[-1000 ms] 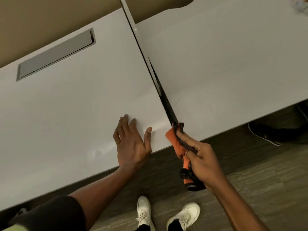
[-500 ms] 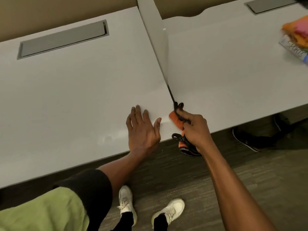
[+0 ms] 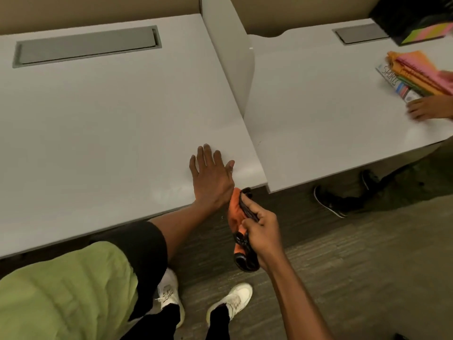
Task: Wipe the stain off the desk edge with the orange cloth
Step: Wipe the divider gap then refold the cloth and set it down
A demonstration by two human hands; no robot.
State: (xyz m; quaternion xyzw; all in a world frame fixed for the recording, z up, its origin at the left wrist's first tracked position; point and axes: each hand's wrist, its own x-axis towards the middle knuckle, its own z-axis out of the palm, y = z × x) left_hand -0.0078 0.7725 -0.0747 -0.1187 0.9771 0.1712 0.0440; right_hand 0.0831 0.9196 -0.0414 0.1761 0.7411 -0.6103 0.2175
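My left hand (image 3: 210, 177) lies flat, fingers spread, on the white desk (image 3: 110, 123) near its front right corner. My right hand (image 3: 261, 230) grips the orange cloth (image 3: 234, 212), which has black trim. The cloth hangs just below the desk's front edge (image 3: 250, 186), beside my left wrist. I cannot tell whether the cloth touches the edge. No stain is visible on the edge.
A white divider panel (image 3: 235, 52) separates this desk from a second white desk (image 3: 318, 123) on the right. There, another person's hand (image 3: 426, 109) rests by a stack of coloured folders (image 3: 416, 72). A grey cable tray (image 3: 85, 46) sits at the back. Shoes stand on the carpet below.
My right hand has drawn the cloth out of the gap between the desks, back and down to below the front edge. The view has tilted up; my left hand stays flat.
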